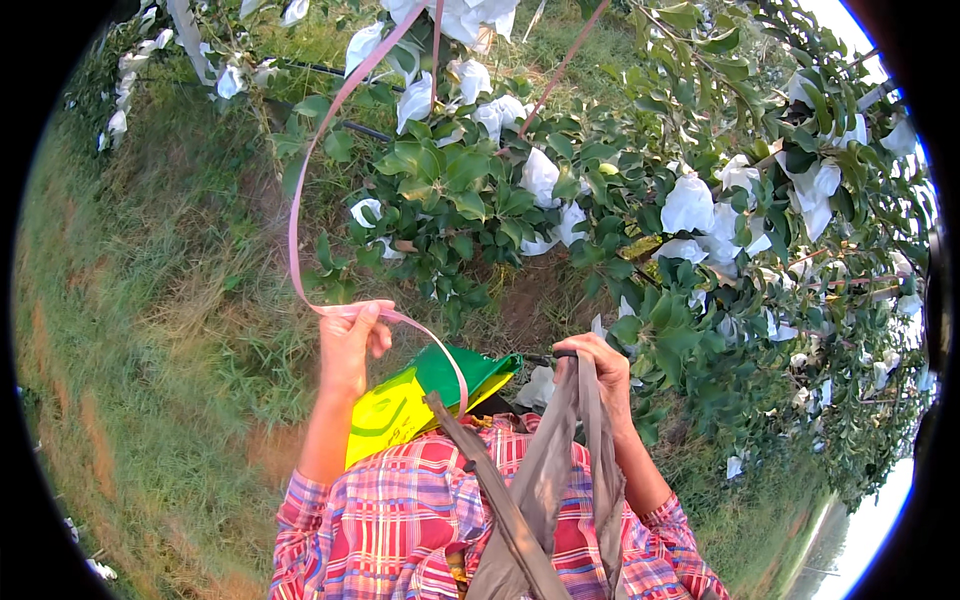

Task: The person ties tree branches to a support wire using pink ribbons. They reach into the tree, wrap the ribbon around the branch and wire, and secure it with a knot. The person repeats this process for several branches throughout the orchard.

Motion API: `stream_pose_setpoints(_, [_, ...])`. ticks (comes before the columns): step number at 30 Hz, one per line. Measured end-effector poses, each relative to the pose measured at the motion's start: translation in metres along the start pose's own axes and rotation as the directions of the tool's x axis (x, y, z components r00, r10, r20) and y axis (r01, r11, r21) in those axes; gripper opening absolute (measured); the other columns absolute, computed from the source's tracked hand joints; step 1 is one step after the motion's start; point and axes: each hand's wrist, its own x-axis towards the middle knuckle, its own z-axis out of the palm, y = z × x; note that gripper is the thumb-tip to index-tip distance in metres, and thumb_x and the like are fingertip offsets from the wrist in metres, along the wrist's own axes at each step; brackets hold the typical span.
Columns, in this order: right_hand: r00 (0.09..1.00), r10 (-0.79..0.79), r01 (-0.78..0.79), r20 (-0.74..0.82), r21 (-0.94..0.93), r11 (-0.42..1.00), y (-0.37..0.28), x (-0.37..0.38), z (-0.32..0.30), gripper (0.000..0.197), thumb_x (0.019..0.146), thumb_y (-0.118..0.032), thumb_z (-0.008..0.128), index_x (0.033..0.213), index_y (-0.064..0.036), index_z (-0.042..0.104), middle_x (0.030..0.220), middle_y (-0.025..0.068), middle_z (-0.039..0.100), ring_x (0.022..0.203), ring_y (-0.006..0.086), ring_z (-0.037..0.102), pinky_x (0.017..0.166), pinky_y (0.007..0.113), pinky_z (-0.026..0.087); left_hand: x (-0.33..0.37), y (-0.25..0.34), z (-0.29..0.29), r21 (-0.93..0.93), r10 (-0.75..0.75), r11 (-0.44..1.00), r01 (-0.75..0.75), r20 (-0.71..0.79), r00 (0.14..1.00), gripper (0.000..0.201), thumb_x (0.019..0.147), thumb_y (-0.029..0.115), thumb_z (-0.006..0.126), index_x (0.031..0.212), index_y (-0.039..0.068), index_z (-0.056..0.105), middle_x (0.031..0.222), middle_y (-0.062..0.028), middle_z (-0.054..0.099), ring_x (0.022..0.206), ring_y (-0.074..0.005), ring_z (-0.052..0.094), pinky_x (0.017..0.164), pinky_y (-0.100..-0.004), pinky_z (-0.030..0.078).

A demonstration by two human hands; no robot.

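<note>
My left hand [352, 340] is closed in a pinch on a long pink ribbon [297, 220]. From the hand the ribbon arcs up toward the branches, and its other end drops to a green and yellow bag [405, 400] at my waist. My right hand [602, 368] is closed beside low apple-like foliage. A small dark end of something shows at its fingers, but most of it is hidden. Grey cloth strips [560, 450] hang in front of my chest and overlap the right hand's fingers, so whether the hand grips them is unclear.
Leafy fruit branches [450, 180] with several white-bagged fruits [688, 205] spread ahead and to the right. More pink strands [565, 70] run up through them. A dark hose [365, 130] crosses behind the leaves. Grass [150, 350] covers the ground at left.
</note>
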Motion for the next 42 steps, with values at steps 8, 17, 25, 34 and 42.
stream_pose_setpoints(8, [0.954, -0.248, 0.283, -0.169, 0.231, 0.931, -0.050, 0.045, 0.035, 0.022, 0.082, -0.003, 0.063, 0.103, 0.0032, 0.064, 0.087, 0.0088, 0.058, 0.066, 0.0147, 0.062, 0.058, 0.023, 0.046, 0.003, 0.008, 0.064, -0.030, -0.085, 0.994, 0.101, 0.328, 0.941, 0.030, 0.093, 0.024, 0.055, 0.100, -0.004, 0.065, 0.091, -0.0115, 0.068, 0.082, -0.0207, 0.068, 0.062, -0.0262, 0.054])
stream_pose_setpoints(17, [0.878, -0.403, 0.462, -0.260, 0.234, 0.855, -0.062, 0.057, 0.070, 0.025, 0.088, -0.020, 0.063, 0.101, 0.0023, 0.063, 0.095, 0.0119, 0.057, 0.064, 0.0158, 0.061, 0.057, 0.026, 0.047, 0.007, 0.013, 0.075, -0.262, 0.036, 0.965, 0.004, 0.147, 0.988, 0.028, 0.095, 0.023, 0.053, 0.101, -0.002, 0.064, 0.090, -0.0122, 0.068, 0.075, -0.0176, 0.067, 0.055, -0.0240, 0.052])
stream_pose_setpoints(25, [0.925, -0.357, 0.380, -0.133, 0.253, 0.890, -0.048, 0.049, 0.086, 0.023, 0.081, 0.000, 0.066, 0.103, -0.0007, 0.064, 0.098, 0.0109, 0.058, 0.072, 0.0149, 0.062, 0.063, 0.025, 0.050, -0.008, 0.018, 0.089, -0.403, 0.071, 0.913, 0.067, 0.318, 0.945, 0.030, 0.093, 0.022, 0.056, 0.105, -0.004, 0.063, 0.086, -0.0093, 0.067, 0.069, -0.0154, 0.064, 0.056, -0.0240, 0.049])
stream_pose_setpoints(34, [0.891, -0.379, 0.347, 0.251, 0.162, 0.924, -0.043, 0.057, 0.052, 0.019, 0.088, -0.001, 0.053, 0.105, 0.0006, 0.062, 0.106, 0.0129, 0.061, 0.087, 0.0194, 0.062, 0.079, 0.028, 0.049, -0.007, 0.026, 0.077, -0.192, 0.223, 0.964, -0.182, 0.215, 0.951, 0.020, 0.092, 0.015, 0.057, 0.098, -0.003, 0.065, 0.090, -0.0076, 0.065, 0.063, -0.0090, 0.057, 0.059, -0.0227, 0.047])
stream_pose_setpoints(42, [0.900, -0.029, -0.265, 0.435, 0.598, 0.757, -0.036, 0.048, 0.067, 0.031, 0.086, -0.009, 0.064, 0.112, 0.0020, 0.052, 0.107, 0.0126, 0.062, 0.092, 0.0175, 0.063, 0.085, 0.033, 0.051, -0.016, 0.031, 0.084, -0.042, 0.360, 0.933, -0.357, 0.157, 0.920, 0.016, 0.091, 0.010, 0.057, 0.097, -0.002, 0.066, 0.089, -0.0057, 0.063, 0.066, -0.0076, 0.055, 0.059, -0.0212, 0.045])
